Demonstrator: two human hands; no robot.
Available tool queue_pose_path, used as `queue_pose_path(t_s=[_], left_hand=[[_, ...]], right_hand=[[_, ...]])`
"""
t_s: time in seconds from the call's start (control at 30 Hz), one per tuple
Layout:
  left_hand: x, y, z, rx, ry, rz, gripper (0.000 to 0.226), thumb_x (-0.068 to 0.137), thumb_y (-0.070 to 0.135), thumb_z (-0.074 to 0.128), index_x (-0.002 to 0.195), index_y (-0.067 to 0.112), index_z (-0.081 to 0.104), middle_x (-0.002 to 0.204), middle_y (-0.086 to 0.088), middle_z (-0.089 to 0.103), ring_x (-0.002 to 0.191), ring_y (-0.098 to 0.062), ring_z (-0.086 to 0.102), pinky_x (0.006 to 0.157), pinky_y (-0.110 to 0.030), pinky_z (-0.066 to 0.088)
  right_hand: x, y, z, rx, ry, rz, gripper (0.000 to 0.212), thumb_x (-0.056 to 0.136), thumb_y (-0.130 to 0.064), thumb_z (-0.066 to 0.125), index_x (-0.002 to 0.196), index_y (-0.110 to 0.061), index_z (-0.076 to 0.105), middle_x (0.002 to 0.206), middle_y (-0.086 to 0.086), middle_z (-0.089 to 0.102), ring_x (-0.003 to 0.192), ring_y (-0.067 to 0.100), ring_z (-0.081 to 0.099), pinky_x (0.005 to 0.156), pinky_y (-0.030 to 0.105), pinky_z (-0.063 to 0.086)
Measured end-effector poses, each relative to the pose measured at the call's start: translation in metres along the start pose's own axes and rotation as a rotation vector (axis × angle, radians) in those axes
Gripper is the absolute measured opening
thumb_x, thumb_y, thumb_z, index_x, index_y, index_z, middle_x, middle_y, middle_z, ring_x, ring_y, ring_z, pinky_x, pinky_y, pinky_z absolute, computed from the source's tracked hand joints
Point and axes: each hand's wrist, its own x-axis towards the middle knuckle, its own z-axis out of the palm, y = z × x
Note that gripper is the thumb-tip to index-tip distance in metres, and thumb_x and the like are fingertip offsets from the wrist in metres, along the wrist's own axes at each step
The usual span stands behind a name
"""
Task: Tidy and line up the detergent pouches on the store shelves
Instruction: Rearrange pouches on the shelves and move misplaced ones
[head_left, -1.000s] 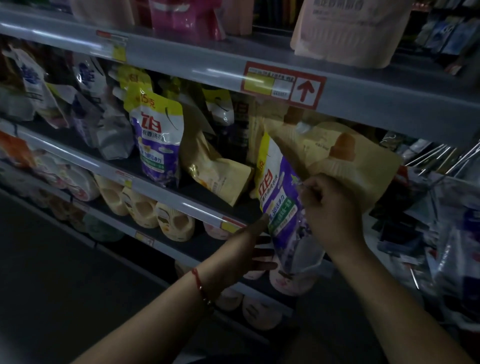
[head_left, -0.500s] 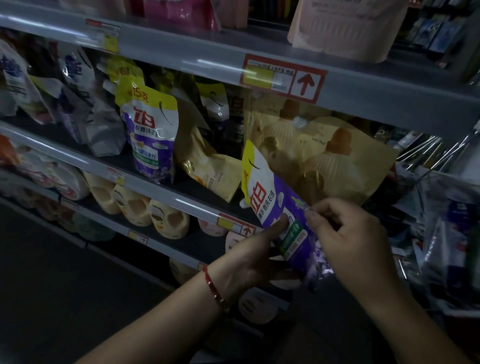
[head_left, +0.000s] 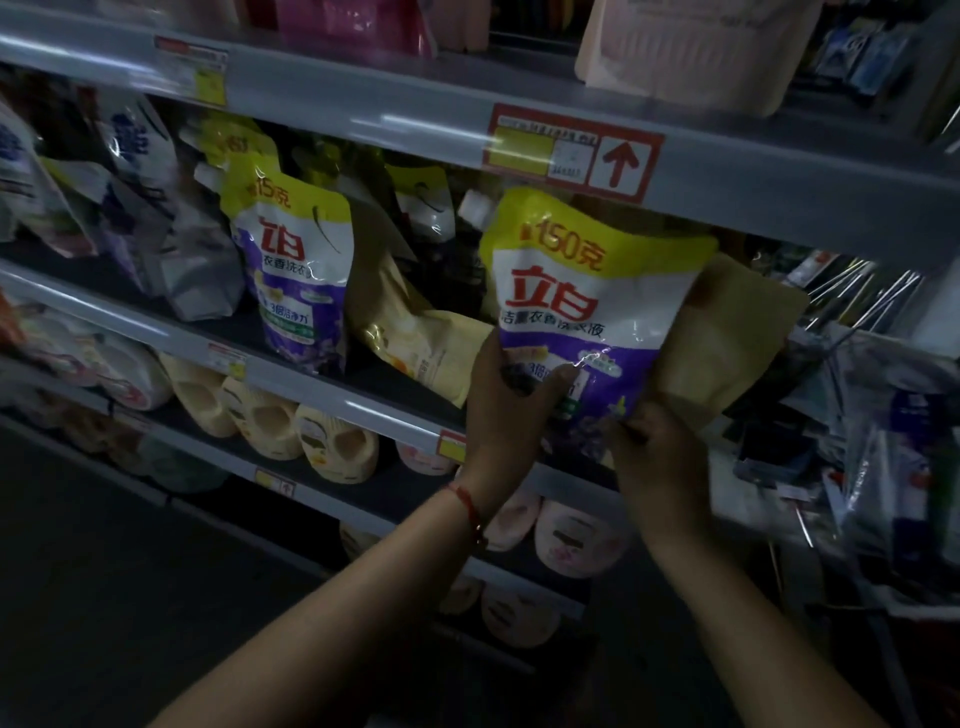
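A purple, white and yellow detergent pouch (head_left: 582, 306) stands upright at the front of the middle shelf (head_left: 332, 400), its label facing me. My left hand (head_left: 511, 410) grips its lower left edge, thumb across the front. My right hand (head_left: 657, 457) holds its bottom right corner. A matching purple pouch (head_left: 298, 275) stands further left on the same shelf. A pale yellow pouch (head_left: 421, 343) leans between the two. Behind the held pouch lies a tan pouch (head_left: 727, 343), partly hidden.
White and blue pouches (head_left: 156, 228) slump at the shelf's left end. Cream bottles (head_left: 270, 421) fill the shelf below. The upper shelf edge (head_left: 363, 109) with a red arrow tag (head_left: 571, 150) hangs close above. Wire hooks with packets (head_left: 883, 415) crowd the right side.
Both hands have turned the purple pouch from tilted and low to upright and raised it onto the middle shelf, in front of the tan pouch.
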Motion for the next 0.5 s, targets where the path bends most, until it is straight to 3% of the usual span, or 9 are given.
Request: queue_pose_path(t_s=[0.1,0.17,0.3,0.4,0.5], left_hand=[[0.015,-0.031,0.005,0.164,-0.051,0.055,0.069,0.082,0.031,0.079,0.140,0.029,0.041,0.139,0.007,0.052,0.125,-0.006,0.053,0.100,-0.040,0.053],[0.015,-0.052,0.007,0.264,-0.113,0.065,0.079,0.086,0.030,0.075,0.150,0.030,0.029,0.151,0.008,0.039,0.136,-0.002,0.041,0.109,-0.040,0.046],[0.010,-0.074,0.003,0.422,-0.118,0.090,0.094,0.093,0.033,0.068,0.158,0.029,0.000,0.165,-0.002,0.012,0.150,-0.021,0.023,0.112,-0.052,0.040],[0.007,-0.072,0.000,0.610,-0.134,0.115,0.098,0.091,0.035,0.067,0.159,0.023,-0.004,0.166,-0.007,0.006,0.151,-0.026,0.018,0.114,-0.051,0.037],[0.000,-0.065,-0.002,0.763,-0.153,0.170,0.091,0.089,0.042,0.061,0.159,0.023,0.007,0.165,-0.013,0.009,0.149,-0.032,0.022,0.112,-0.052,0.040]], right_hand=[[0.018,0.023,0.024,-0.011,0.051,0.009,0.006,0.094,-0.017,0.061,0.091,-0.011,0.063,0.085,-0.001,0.065,0.073,0.009,0.059,0.057,0.014,0.036],[0.023,0.040,0.037,-0.083,0.030,0.018,0.011,0.093,-0.015,0.062,0.084,-0.009,0.064,0.076,0.002,0.066,0.065,0.010,0.059,0.053,0.014,0.036],[0.027,0.050,0.050,-0.099,0.041,0.008,0.012,0.091,-0.014,0.064,0.079,-0.011,0.062,0.071,0.000,0.063,0.064,0.012,0.061,0.054,0.027,0.046],[0.028,0.053,0.051,-0.071,0.039,-0.005,0.013,0.091,-0.018,0.064,0.081,-0.011,0.063,0.073,0.000,0.065,0.065,0.012,0.063,0.056,0.031,0.051],[0.026,0.056,0.051,-0.078,0.022,0.012,0.014,0.092,-0.022,0.064,0.085,-0.010,0.063,0.076,0.000,0.066,0.067,0.011,0.063,0.054,0.022,0.044]])
